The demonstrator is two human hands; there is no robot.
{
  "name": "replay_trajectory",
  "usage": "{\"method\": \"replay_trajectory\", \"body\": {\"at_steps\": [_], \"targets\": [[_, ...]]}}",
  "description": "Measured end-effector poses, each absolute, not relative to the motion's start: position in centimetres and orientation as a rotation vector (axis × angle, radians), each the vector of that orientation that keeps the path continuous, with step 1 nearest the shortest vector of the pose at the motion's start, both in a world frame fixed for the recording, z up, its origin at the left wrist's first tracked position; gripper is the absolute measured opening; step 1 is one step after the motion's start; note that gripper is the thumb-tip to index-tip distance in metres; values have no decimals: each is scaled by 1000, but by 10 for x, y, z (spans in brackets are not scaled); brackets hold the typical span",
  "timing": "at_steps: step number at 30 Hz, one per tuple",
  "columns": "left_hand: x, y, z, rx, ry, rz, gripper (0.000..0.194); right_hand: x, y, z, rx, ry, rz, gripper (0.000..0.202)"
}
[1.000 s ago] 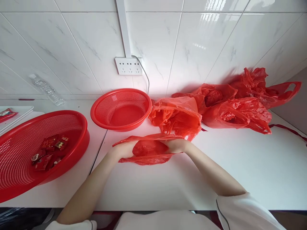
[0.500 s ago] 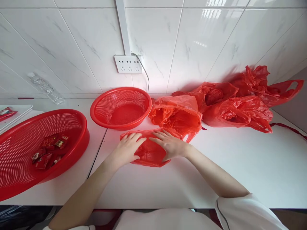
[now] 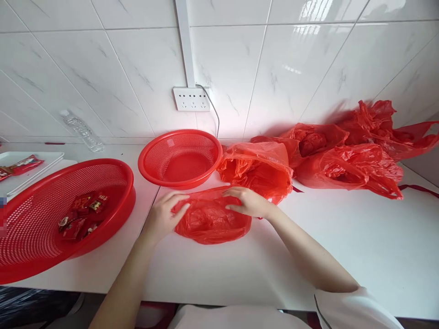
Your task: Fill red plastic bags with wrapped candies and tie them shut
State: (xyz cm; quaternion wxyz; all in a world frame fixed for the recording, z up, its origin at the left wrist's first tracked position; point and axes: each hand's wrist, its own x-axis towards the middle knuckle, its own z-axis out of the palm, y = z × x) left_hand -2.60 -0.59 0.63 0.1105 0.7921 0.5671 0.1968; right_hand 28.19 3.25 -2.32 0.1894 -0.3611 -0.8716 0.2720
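Observation:
A red plastic bag (image 3: 214,221) lies with its mouth spread wide on the white table, directly before me. At its left rim is my left hand (image 3: 166,214), fingers apart and thumb pointing inward. My right hand (image 3: 248,202) rests at the upper right rim, its fingers bent but apart, touching the film. Behind the right hand, another red bag (image 3: 274,171) stands with its opening facing me. Crumpled film shows inside the bag between my hands.
An empty red basket (image 3: 187,167) stands behind the bag. At left a larger red basket (image 3: 128,201) holds several wrapped packets (image 3: 82,212). Further left is a white tray (image 3: 51,161) with packets. More red bags (image 3: 346,167) lie along the wall, right. A clear bottle (image 3: 82,131) lies behind.
My hands have moved apart, the left one leftward and the right one slightly right. The bag's mouth is spread wider and rounder. The camera view has shifted a little.

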Motion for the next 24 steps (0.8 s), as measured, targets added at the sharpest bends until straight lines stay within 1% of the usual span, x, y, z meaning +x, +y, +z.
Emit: {"method": "replay_trajectory", "body": {"at_steps": [1, 2, 5, 7, 9, 15, 19, 24], "targets": [[-31, -7, 12, 2341, 1859, 666, 35, 276, 31, -15, -1014, -2367, 711, 38], [-37, -6, 16, 2306, 2107, 738, 36, 268, 31, -8, -1044, -2293, 661, 37], [-55, 4, 21, 1867, 2858, 792, 48, 234, 39, 5, -1269, -2178, 545, 52], [-65, 12, 17, 1563, 3039, 678, 54, 209, 50, 6, -1467, -2188, 465, 62], [-71, 16, 9, 1490, 3041, 583, 54, 187, 61, 3, -1626, -2224, 408, 65], [-76, 9, -10, 1744, 3071, 656, 53, 159, 76, -10, -1825, -2083, 349, 45], [-80, 6, -11, 1836, 3023, 632, 53, 171, 75, -3, -1756, -2029, 347, 44], [-84, 7, -15, 1918, 2992, 616, 50, 195, 56, 25, -1519, -1919, 470, 36]]}}
